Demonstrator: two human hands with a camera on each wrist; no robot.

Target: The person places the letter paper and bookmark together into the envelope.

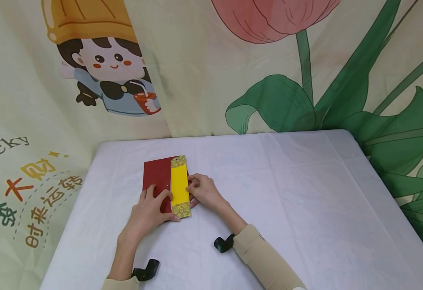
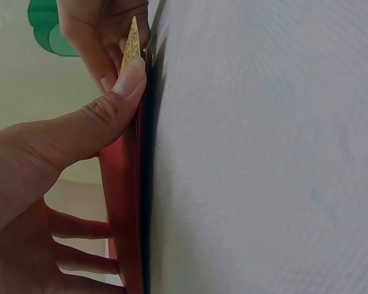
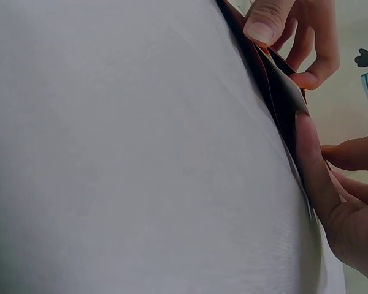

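A flat red and yellow folded card point(image 1: 157, 171) lies on the table's left half. Gold-patterned ends border the plain yellow panel point(image 1: 179, 181) along its right side. My left hand point(image 1: 147, 209) holds the card from the left, its bent index finger at the yellow panel's left edge. In the left wrist view the left thumb point(image 2: 113, 107) presses at a patterned yellow corner. At the right edge my right hand point(image 1: 205, 191) pinches the card between thumb and fingers. Layered dark edges point(image 3: 276, 92) stand slightly apart in the right wrist view; their inside is hidden.
A white cloth covers the table point(image 1: 287, 193). Black wrist-worn devices sit by the left wrist point(image 1: 146, 270) and the right wrist point(image 1: 224, 243). Behind the table hangs a printed curtain point(image 1: 193, 80) with a cartoon figure and a tulip.
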